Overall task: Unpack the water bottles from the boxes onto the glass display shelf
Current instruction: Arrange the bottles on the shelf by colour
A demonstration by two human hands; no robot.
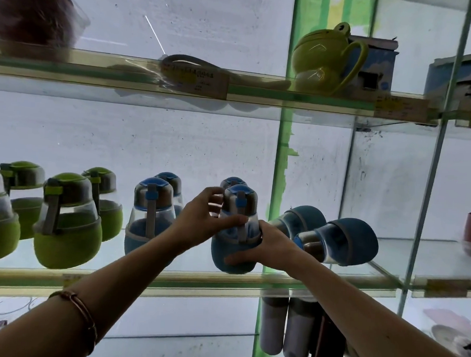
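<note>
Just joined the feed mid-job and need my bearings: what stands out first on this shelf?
Both hands grip one blue bottle at the front edge of the middle glass shelf: the left hand around its neck, the right hand on its body. Right of it, two blue bottles lie on their sides, while green bottles stand upright at the left. On the shelf above sits a green frog-shaped teapot.

A blue-sleeved water bottle (235,233) with a clear middle and a blue cap stands upright at the near edge of the glass display shelf (319,282). Two more blue bottles (337,241) lie on their sides just right; green bottles (65,221) stand left.
</note>
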